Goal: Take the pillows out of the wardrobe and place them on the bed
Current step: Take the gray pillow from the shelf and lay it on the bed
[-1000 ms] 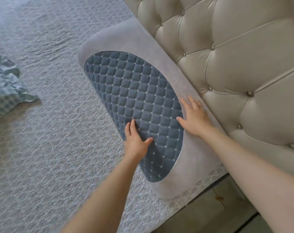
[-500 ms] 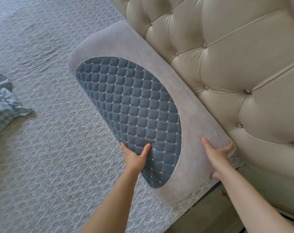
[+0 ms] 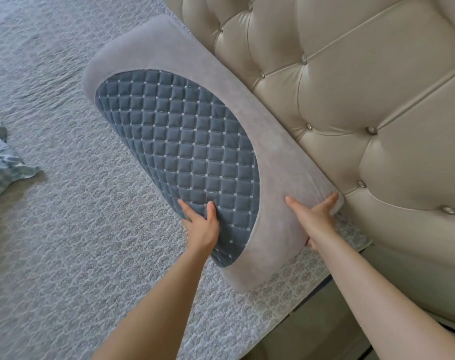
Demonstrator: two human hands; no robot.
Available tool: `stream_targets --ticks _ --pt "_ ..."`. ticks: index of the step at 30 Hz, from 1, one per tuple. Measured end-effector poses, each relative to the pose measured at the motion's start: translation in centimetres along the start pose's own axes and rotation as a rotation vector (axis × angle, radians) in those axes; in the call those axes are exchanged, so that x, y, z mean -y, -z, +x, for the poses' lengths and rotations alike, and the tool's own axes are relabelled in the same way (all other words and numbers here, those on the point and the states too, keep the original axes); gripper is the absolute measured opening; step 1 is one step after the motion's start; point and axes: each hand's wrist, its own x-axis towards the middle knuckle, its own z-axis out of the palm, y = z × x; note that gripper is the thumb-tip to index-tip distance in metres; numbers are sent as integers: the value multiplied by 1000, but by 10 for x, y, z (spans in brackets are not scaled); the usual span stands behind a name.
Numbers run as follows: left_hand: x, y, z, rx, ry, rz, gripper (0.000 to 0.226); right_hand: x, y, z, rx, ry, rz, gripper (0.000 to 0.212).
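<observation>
A long grey pillow (image 3: 247, 120) with a blue quilted oval panel lies on the bed (image 3: 78, 242), its far side against the beige tufted headboard (image 3: 364, 87). My left hand (image 3: 200, 224) grips the near edge of the blue panel, thumb on top and fingers underneath. My right hand (image 3: 312, 216) clasps the pillow's near right corner beside the headboard, thumb spread along the edge. The wardrobe is out of view.
The bed wears a grey-blue textured cover. A crumpled blue checked cloth (image 3: 2, 167) lies at the left edge. The bed's side edge (image 3: 312, 289) runs diagonally at the lower right, with a beige frame or floor (image 3: 325, 328) below it.
Both hands went from resting flat on top of the pillow to gripping its near edge and right corner. The pillow has shifted slightly along the headboard.
</observation>
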Motion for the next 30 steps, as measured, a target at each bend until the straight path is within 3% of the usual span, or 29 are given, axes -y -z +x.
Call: stream_targets --ticks 7,12,16,19,24,30 --pt "11 12 -12 89 -48 49 84 -2 0 -5 -11 -1 -21 125" --pt "10 23 -38 146 -69 153 73 1 2 -31 -22 73 -251 93" --pt "14 40 -68 258 -36 154 51 -7 10 -69 110 270 -407 74" --pt "18 54 -102 288 -45 92 35 -12 15 -109 305 377 -493 61" --pt "35 79 -170 152 -27 -80 23 -25 26 -174 517 603 -562 49" --pt "76 115 -255 -120 -42 -234 16 -44 34 -245 630 982 -649 40"
